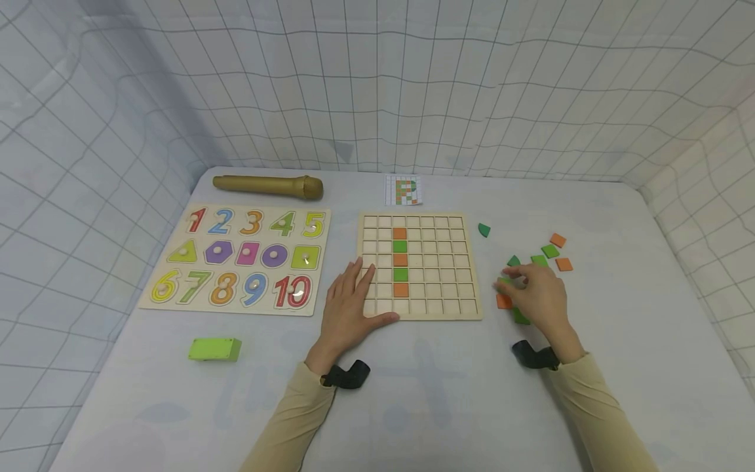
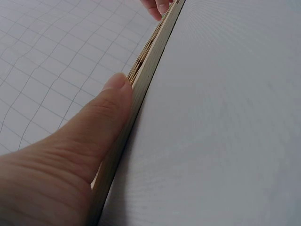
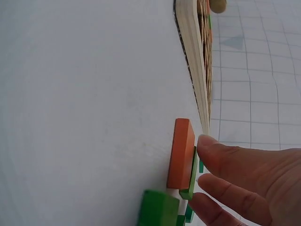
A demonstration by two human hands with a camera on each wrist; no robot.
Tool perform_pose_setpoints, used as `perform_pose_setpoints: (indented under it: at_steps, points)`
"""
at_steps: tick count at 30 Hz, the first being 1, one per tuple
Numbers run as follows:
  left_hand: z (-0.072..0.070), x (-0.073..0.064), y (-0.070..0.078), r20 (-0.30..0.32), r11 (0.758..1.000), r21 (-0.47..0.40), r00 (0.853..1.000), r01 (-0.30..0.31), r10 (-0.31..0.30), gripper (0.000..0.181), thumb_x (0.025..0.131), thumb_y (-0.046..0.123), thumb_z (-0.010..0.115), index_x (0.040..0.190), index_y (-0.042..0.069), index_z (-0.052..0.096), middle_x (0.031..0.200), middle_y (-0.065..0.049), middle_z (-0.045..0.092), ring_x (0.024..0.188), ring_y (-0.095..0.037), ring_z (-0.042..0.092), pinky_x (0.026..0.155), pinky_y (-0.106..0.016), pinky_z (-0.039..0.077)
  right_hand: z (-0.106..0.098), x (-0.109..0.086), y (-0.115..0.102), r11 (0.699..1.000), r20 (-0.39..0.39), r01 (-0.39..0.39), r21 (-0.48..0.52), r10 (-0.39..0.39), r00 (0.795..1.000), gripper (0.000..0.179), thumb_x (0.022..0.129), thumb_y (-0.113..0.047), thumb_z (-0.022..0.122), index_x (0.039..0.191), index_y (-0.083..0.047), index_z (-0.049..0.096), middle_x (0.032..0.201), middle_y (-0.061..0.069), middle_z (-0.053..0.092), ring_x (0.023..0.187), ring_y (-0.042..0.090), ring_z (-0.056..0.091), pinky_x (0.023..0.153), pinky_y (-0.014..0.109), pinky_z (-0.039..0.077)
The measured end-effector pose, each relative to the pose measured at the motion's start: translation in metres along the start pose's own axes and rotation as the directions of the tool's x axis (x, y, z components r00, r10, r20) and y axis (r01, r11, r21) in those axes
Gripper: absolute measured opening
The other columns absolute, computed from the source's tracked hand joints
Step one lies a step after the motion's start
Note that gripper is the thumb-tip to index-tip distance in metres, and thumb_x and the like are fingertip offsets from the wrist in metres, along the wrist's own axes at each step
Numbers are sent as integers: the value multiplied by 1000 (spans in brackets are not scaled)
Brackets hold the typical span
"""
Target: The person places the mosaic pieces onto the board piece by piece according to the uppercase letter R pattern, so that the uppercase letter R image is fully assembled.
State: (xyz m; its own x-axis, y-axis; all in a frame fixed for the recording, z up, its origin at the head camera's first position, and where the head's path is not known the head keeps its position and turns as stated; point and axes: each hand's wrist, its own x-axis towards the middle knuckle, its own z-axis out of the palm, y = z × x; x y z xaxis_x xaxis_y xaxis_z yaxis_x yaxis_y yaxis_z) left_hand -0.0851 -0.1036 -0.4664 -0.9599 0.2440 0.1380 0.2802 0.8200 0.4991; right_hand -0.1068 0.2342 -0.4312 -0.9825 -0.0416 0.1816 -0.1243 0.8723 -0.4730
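Note:
The left hand (image 1: 347,308) lies on the near left corner of a wooden grid board (image 1: 474,282), fingers straight over its left side. Its thumb (image 2: 112,106) presses along the board's near edge. Orange and green square tiles alternate in one column of the grid. Right of the board, the right hand (image 1: 539,295) reaches over loose tiles, thumb and fingers bent and spread apart. Their tips are right at a light green tile (image 3: 189,181), beside an orange tile (image 3: 180,153). A darker green tile (image 3: 157,207) lies close to the fingers.
A number and shape puzzle board (image 1: 236,262) lies at left, a gold microphone-shaped thing (image 1: 265,186) behind it and a green block (image 1: 214,349) in front. A small pattern card (image 1: 404,190) sits behind the grid. Several tiles and a green rounded piece (image 1: 484,230) lie at right.

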Motion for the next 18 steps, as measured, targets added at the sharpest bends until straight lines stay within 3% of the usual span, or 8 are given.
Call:
perform_pose_setpoints:
  at_steps: [9, 18]
  points:
    - [0, 0, 0, -1, 1000, -8, 1000, 1, -1, 100, 73, 59, 72, 149, 8, 31, 154, -16, 19, 141, -30, 13, 110, -47, 12, -7, 3, 0, 999, 106, -18, -31, 21, 994, 26, 80, -23, 77, 95, -2, 74, 93, 17, 66, 71, 25, 56, 51, 31, 40]
    - [0, 0, 0, -4, 1000, 1, 1000, -2, 2, 101, 73, 60, 72, 149, 8, 31, 155, -15, 18, 141, -29, 13, 110, -47, 13, -15, 7, 5, 999, 202, 21, -32, -14, 979, 31, 79, -24, 79, 101, -3, 74, 90, 13, 65, 69, 23, 53, 47, 30, 37]
